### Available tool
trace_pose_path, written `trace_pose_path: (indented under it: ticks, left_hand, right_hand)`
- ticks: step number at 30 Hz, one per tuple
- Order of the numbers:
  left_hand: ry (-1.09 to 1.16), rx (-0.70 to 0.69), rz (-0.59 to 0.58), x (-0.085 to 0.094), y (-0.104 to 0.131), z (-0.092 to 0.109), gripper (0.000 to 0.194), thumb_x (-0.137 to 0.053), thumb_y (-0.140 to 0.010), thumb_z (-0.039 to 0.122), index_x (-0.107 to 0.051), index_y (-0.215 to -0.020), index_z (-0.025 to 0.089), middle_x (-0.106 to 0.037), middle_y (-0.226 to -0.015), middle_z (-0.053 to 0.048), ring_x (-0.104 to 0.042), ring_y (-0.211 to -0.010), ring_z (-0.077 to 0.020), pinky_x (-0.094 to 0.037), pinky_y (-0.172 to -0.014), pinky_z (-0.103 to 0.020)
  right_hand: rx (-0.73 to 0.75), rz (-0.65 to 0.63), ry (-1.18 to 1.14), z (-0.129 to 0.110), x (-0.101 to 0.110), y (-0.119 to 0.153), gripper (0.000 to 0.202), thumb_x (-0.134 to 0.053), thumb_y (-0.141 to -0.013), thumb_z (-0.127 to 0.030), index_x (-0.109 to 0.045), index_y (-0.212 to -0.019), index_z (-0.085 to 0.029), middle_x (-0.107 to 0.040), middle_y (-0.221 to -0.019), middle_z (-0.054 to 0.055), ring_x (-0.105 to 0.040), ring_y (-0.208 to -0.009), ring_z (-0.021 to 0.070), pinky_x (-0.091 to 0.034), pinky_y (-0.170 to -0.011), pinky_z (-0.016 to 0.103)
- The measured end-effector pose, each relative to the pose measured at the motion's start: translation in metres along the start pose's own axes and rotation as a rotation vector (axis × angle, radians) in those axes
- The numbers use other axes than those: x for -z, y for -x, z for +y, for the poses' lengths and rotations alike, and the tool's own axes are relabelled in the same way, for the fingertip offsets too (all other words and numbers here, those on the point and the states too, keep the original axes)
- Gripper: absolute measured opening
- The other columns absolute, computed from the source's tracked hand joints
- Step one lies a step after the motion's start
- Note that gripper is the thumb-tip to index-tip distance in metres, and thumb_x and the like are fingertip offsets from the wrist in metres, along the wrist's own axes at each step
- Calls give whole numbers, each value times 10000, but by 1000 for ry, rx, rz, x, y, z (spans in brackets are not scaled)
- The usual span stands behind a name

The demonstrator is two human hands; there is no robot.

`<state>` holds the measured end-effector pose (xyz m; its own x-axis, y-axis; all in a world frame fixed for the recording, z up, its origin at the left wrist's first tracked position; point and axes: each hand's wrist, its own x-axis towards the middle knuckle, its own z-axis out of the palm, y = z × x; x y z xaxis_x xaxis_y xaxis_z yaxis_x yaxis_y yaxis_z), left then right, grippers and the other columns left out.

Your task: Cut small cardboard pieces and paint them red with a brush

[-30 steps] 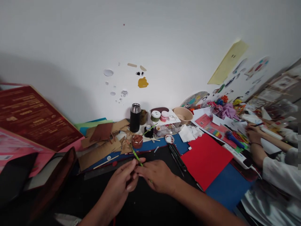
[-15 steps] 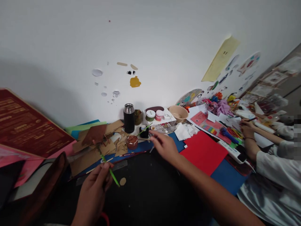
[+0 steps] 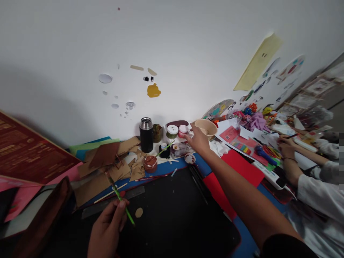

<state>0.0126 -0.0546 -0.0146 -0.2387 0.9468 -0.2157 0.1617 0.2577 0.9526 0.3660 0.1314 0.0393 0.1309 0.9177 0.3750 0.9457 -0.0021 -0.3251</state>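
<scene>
My left hand holds a green paintbrush between thumb and fingers, its bristles pointing up and away over the cardboard pieces. My right hand reaches forward, thumb and index finger apart around the side of a small jar with a pink body and white lid; its other fingers are partly hidden. Left of that jar stands a green jar with a white lid. Closer in are an open brown paint jar and a small black pot with a second green brush above it.
A black thermos stands near the wall. Right of the jars are a beige bowl, white tissue and red sheets. A red board leans at the left. Another person's hands work at the right.
My right hand has moved forward and right, from beside the black pot to the pink jar, uncovering a round lid and dark sticks. My left hand still holds the brush.
</scene>
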Motion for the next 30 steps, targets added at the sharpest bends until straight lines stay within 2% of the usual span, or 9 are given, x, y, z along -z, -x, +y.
trace_pose_path:
  ticks: [3,7,9,13,19,22,25,27,30]
  left_hand:
    - [-8,-9,7,0,-2,-8,721,-674,-697,900,-702,-828,191,-472,-535,43,-452,-500,-146,-394,-479,-251]
    - [-42,-16,38,0,-3,-13,747,-684,-639,932,-727,-756,196,-648,-638,-28,-567,-578,-180,-478,-526,-264]
    - [-44,-19,33,0,-3,-14,762,-683,-622,945,-740,-740,194,-682,-673,-44,-588,-602,-185,-495,-544,-262]
    - [9,23,20,-1,-2,-16,748,-712,-638,912,-781,-800,186,-650,-644,-29,-521,-540,-153,-443,-475,-237]
    - [49,13,-26,-4,-2,-19,669,-744,-691,845,-775,-809,187,-580,-594,1,-499,-540,-143,-427,-479,-221]
    - [60,-6,-25,-5,0,-17,676,-736,-694,850,-761,-791,182,-597,-623,-8,-507,-556,-146,-436,-492,-227]
    - [80,-24,-32,-6,1,-17,658,-727,-724,833,-742,-784,178,-523,-575,20,-451,-522,-128,-394,-472,-219]
    - [85,-37,-47,-6,0,-19,641,-714,-755,816,-735,-799,177,-482,-559,35,-420,-511,-120,-365,-466,-215]
    - [66,-71,-83,-6,-1,-22,620,-688,-798,799,-722,-809,179,-464,-567,42,-415,-524,-121,-365,-484,-220]
  right_hand:
    - [8,-19,44,3,-10,-8,677,-679,-993,-403,-469,-1581,-140,-655,-1427,227,-647,-1267,412,-539,-994,507]
    - [41,-45,97,1,-17,-14,683,-695,-982,-431,-489,-1573,-158,-640,-1443,220,-653,-1258,404,-545,-980,481]
    - [48,-59,127,-1,-19,-15,663,-704,-975,-418,-509,-1562,-178,-648,-1436,201,-672,-1224,390,-549,-967,469]
    - [49,-71,129,-1,-24,-17,625,-700,-978,-392,-530,-1546,-196,-667,-1415,182,-693,-1191,371,-554,-959,460]
    - [58,22,4,8,-34,-16,592,-739,-944,-379,-597,-1483,-180,-698,-1374,170,-683,-1218,363,-548,-1014,472]
    - [84,96,-51,8,-30,-12,571,-741,-935,-368,-618,-1458,-174,-694,-1382,177,-663,-1253,368,-534,-1045,493]
    - [110,186,-139,3,-18,0,559,-730,-936,-389,-630,-1435,-158,-697,-1379,185,-646,-1268,370,-517,-1068,512]
    - [97,227,-227,-2,-8,16,560,-735,-928,-424,-645,-1414,-161,-706,-1369,178,-689,-1154,349,-546,-1015,503]
    - [38,143,-348,-13,4,55,589,-745,-916,-465,-638,-1426,-192,-736,-1275,152,-700,-753,241,-606,-772,433]
